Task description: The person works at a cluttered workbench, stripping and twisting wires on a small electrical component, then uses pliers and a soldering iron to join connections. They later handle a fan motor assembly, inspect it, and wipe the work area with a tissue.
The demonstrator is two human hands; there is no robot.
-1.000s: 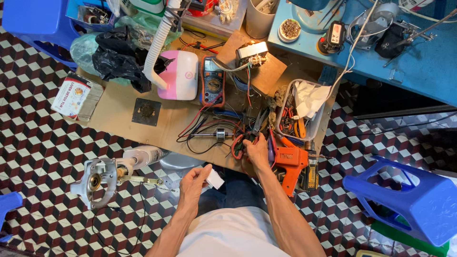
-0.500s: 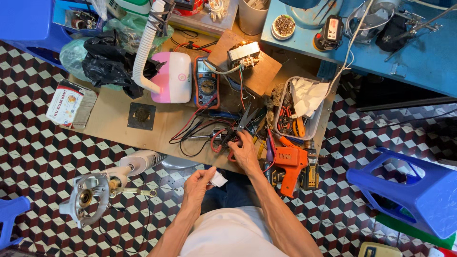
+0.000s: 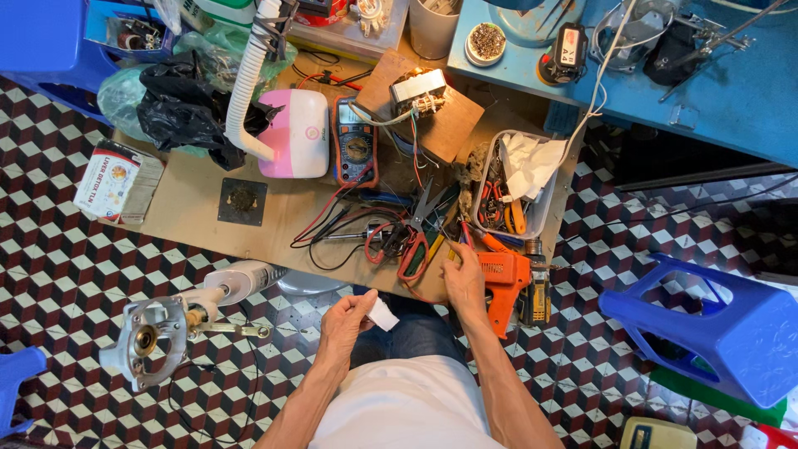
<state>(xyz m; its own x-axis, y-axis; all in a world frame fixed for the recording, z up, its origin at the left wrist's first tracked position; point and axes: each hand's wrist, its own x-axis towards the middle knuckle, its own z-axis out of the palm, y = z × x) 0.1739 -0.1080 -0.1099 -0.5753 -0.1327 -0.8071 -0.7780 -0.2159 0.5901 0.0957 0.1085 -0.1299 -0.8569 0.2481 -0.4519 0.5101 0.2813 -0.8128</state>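
My left hand (image 3: 347, 321) is raised in front of my lap and pinches a small white piece of paper (image 3: 383, 314). My right hand (image 3: 462, 278) reaches to the front edge of the brown board (image 3: 191, 204), its fingers among small tools beside an orange-handled tool (image 3: 413, 258) and a tangle of red and black wires (image 3: 349, 224). Whether it grips anything is hidden by the fingers. An orange glue gun (image 3: 505, 278) lies right beside that hand. Scissors (image 3: 424, 208) lie just beyond it.
A multimeter (image 3: 356, 143), a pink and white device (image 3: 299, 133) with a white hose, a transformer on a wooden block (image 3: 420, 104), and a tool tray (image 3: 515, 187) sit on the board. A metal motor part (image 3: 150, 337) lies on the tiled floor left. A blue stool (image 3: 706, 324) stands right.
My right hand has shifted right, from the wire tangle toward the tools beside the glue gun. My left hand still holds the white paper. The view has drifted a little.
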